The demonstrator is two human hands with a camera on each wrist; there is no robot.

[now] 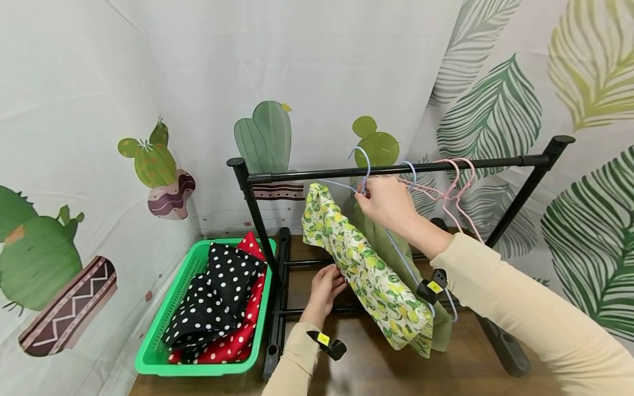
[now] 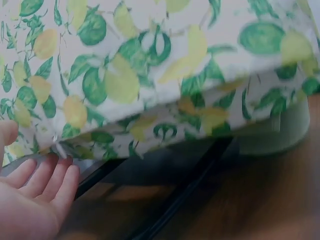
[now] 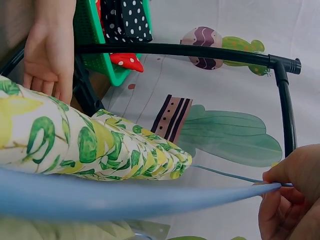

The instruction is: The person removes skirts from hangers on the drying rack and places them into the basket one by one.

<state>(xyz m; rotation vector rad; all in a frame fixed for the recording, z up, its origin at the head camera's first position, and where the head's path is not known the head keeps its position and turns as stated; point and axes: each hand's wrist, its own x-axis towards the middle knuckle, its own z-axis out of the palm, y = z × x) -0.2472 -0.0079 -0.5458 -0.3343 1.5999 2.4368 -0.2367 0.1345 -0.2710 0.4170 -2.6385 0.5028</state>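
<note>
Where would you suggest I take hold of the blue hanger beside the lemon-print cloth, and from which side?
I'd probably pinch the blue hanger just below its hook, coming from the right as the right hand does: it spreads both ways from there, leaving the hook uncovered. Lower down, the lemon-print cloth lies close alongside.
</note>
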